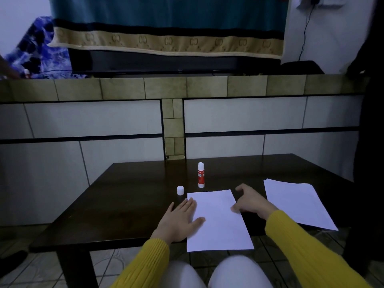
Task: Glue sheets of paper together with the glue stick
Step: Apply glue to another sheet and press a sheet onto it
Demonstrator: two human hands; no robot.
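A white sheet of paper (218, 219) lies on the dark wooden table (124, 204), its near edge hanging over the table's front. My left hand (180, 221) rests flat on the sheet's left edge, fingers spread. My right hand (251, 200) touches the sheet's right edge with loose, parted fingers and holds nothing. An uncapped red-and-white glue stick (201, 175) stands upright just beyond the sheet. Its white cap (180, 190) stands to the left of it. A small stack of white sheets (297, 202) lies to the right.
A tiled wall and ledge (166, 88) rise right behind the table. A draped teal and tan cloth (166, 28) hangs above the ledge. My knees (207, 273) sit below the table's front edge. A dark shape (369, 142) stands at the far right.
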